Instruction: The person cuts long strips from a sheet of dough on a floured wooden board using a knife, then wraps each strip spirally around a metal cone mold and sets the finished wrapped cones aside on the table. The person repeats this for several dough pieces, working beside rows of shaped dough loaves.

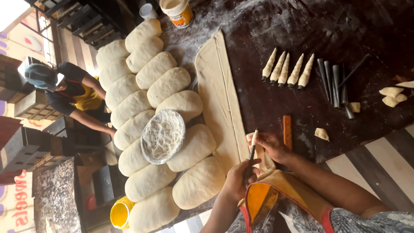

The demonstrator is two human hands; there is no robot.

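Across the dark floured bench [276, 26], left of centre, lie about fifteen dough loaves [148, 116] beside one rolled sheet [217, 95] — lower centre, both hands' fingers close on a metal cone [251, 157], left hand [236, 183] gripping, right hand [271, 146] winding a dough strip [261, 157], best kept taut and overlapping — five wrapped cones [288, 69] upper right.

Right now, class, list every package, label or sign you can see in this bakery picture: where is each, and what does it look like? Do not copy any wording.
Labelled tub: top edge, beside the dough loaves; round, cream-white with an orange and yellow label.
Small white cup: top edge, left of the tub; plain.
Painted sign: bottom left corner; pale panel with red lettering.
Wall panel: top left; cream with pink and purple shapes.
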